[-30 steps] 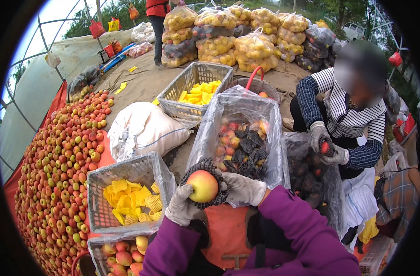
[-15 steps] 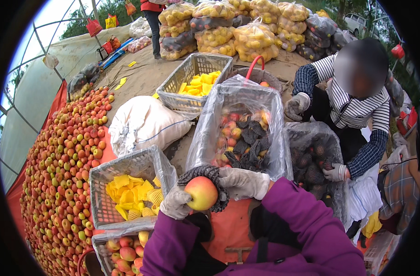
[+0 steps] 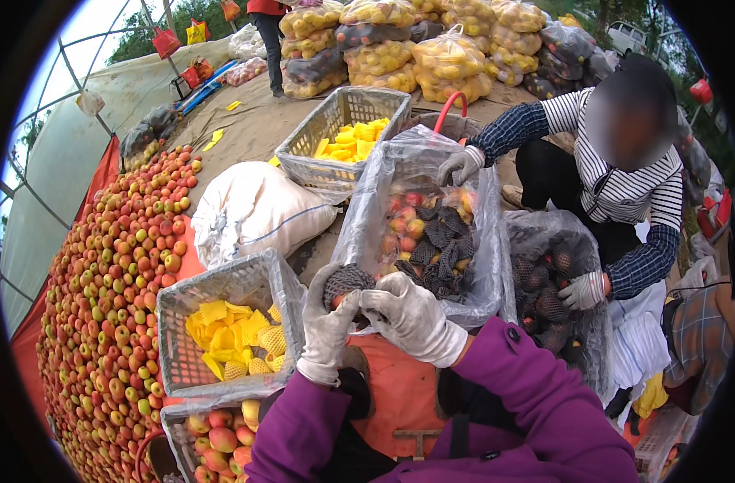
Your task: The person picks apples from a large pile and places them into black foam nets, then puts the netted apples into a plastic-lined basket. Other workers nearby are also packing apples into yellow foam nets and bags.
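- I had in my left hand (image 3: 323, 326), which wore a whitish work glove, one apple (image 3: 336, 301) wrapped in a dark net (image 3: 348, 281); the fingers and the thumb were closed around it.
- My right hand (image 3: 413, 318), gloved also, was just beside, with its fingers bent together and their tips near the left thumb, at the lower side of the net; whether they pinched the net, I cannot tell.
- The apple was in front of me, above the near end of the lined crate (image 3: 358, 221).
- The net was dark grey, rather black, with a fine mesh; it covered most of the apple, and only a small reddish part showed below.
- About writing: the red bag (image 3: 165, 43) and the yellow bag (image 3: 198, 32), hanging at the back, were too small for me to tell any letters.
- In the lined crate lay bare red-yellow apples, with a pile of dark nets (image 3: 444, 245) on them.
- On my left stood a grey crate (image 3: 173, 354) with yellow nets (image 3: 222, 332).
- A co-worker (image 3: 625, 189) had one gloved hand (image 3: 462, 165) over the lined crate, and the other (image 3: 583, 291) at the netted apples (image 3: 538, 294).
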